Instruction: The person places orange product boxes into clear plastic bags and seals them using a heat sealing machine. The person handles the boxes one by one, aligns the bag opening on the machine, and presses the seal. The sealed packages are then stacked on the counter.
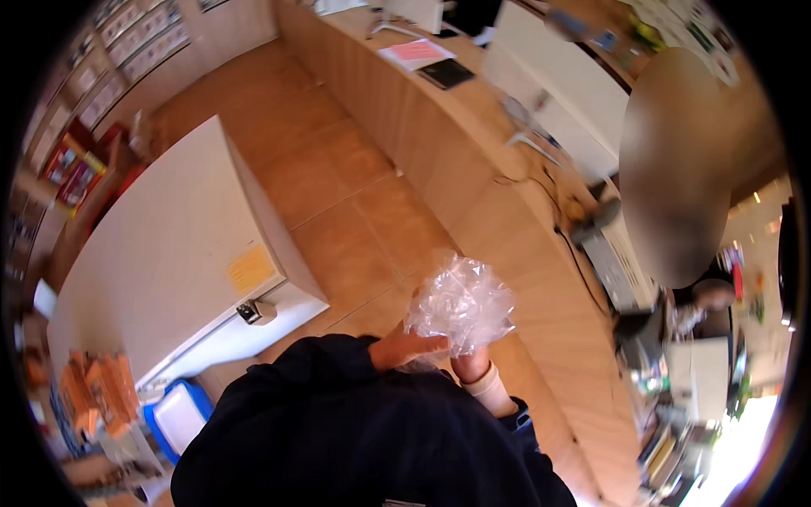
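A crumpled bunch of clear plastic film [463,306] is gathered in front of my body, between my two hands. My left hand [405,346] grips its lower left side, the thumb lying across the film and pointing right. From below, my right hand [471,363] holds the same bunch, its fingers mostly hidden behind the plastic. A pale band circles the right wrist. Whether anything is wrapped inside the film, I cannot tell.
A white cabinet [169,228] with a yellow note [252,269] and a small lock stands left. Along the right runs a long wooden counter [473,182] with papers, monitors and a printer [621,262]. A blue-rimmed bin [179,414] sits lower left, by orange items.
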`<control>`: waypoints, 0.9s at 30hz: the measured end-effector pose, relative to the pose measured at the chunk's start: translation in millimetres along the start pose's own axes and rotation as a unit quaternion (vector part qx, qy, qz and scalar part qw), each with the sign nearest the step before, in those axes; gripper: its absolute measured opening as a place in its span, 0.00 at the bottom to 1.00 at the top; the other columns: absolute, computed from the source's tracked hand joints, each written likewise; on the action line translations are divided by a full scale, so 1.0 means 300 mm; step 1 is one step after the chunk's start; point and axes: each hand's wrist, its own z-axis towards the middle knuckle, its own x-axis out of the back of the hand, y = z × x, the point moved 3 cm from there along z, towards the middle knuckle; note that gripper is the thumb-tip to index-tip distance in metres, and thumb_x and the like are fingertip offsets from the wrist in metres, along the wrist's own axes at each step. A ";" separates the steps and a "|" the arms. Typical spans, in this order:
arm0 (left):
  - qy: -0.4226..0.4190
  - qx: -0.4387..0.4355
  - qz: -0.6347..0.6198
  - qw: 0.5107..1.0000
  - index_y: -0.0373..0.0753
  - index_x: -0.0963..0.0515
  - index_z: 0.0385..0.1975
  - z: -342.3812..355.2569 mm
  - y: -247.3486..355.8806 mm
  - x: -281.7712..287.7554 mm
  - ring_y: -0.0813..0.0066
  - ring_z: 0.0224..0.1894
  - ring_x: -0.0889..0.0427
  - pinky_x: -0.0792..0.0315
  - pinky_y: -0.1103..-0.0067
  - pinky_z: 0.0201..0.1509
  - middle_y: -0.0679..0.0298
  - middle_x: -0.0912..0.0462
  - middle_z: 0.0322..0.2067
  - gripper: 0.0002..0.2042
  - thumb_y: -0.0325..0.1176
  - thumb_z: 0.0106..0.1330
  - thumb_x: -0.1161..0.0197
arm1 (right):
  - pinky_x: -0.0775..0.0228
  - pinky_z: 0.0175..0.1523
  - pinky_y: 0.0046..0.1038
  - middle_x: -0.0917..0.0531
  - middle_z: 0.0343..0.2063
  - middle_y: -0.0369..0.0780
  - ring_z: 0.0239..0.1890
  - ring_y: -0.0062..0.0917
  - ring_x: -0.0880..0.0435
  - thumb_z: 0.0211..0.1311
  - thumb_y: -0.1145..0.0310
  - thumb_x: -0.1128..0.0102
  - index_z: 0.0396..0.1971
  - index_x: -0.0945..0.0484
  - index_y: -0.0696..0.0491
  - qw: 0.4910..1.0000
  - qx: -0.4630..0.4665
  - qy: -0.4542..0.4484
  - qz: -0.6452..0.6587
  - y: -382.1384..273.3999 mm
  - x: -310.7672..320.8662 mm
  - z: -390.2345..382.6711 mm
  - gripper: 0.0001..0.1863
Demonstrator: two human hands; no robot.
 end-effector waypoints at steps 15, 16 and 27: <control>0.277 -0.080 0.000 0.957 0.34 0.31 0.53 0.652 0.439 0.862 0.71 0.51 0.28 0.32 0.76 0.54 0.60 0.27 0.51 0.16 0.31 0.67 0.49 | 0.36 0.54 0.33 0.25 0.46 0.45 0.50 0.33 0.27 0.48 0.64 0.33 0.48 0.29 0.59 0.828 0.017 -0.454 -0.329 -0.032 -0.557 1.233 0.27; 0.289 -0.104 0.020 0.951 0.34 0.31 0.53 0.677 0.469 0.907 0.70 0.52 0.28 0.32 0.76 0.55 0.60 0.27 0.51 0.17 0.32 0.66 0.48 | 0.37 0.55 0.34 0.25 0.46 0.45 0.51 0.34 0.27 0.48 0.63 0.33 0.46 0.28 0.60 0.861 -0.034 -0.425 -0.279 -0.022 -0.577 1.297 0.26; 0.431 -0.305 0.542 0.653 0.36 0.30 0.45 1.143 1.012 1.311 0.51 0.52 0.34 0.39 0.64 0.55 0.53 0.30 0.47 0.24 0.30 0.44 0.35 | 0.45 0.63 0.31 0.33 0.56 0.42 0.59 0.33 0.35 0.55 0.64 0.38 0.59 0.40 0.54 0.830 0.000 -0.497 -0.252 0.348 -0.888 2.113 0.33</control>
